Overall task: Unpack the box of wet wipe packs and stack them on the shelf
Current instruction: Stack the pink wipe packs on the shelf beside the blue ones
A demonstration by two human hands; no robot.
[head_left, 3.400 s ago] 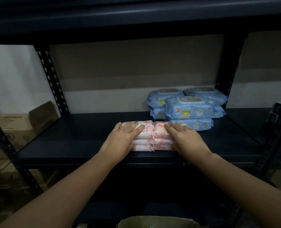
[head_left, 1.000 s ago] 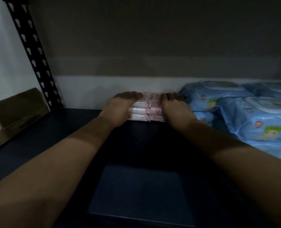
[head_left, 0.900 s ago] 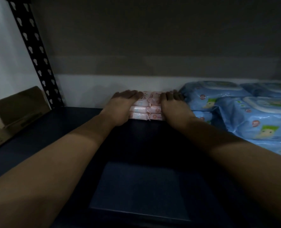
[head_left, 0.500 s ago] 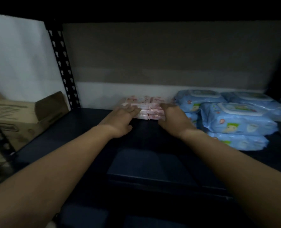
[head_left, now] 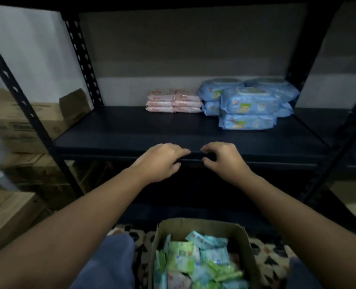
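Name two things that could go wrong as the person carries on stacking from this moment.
The pink packs sit in narrow stacks against the taller blue packs; piling more on top may topple them. The box holds loosely jumbled green packs, so a two-handed scoop by the empty left hand and right hand may spill some.

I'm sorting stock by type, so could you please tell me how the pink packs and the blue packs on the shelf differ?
The pink packs are smaller and flatter; the blue packs are bigger and puffier. The pink packs form one neat block of two columns at the back; the blue packs sit to their right, in looser stacks reaching further forward. The blue packs have pale lids on top; none shows on the pink packs. Both rest on the shelf, untouched by either hand.
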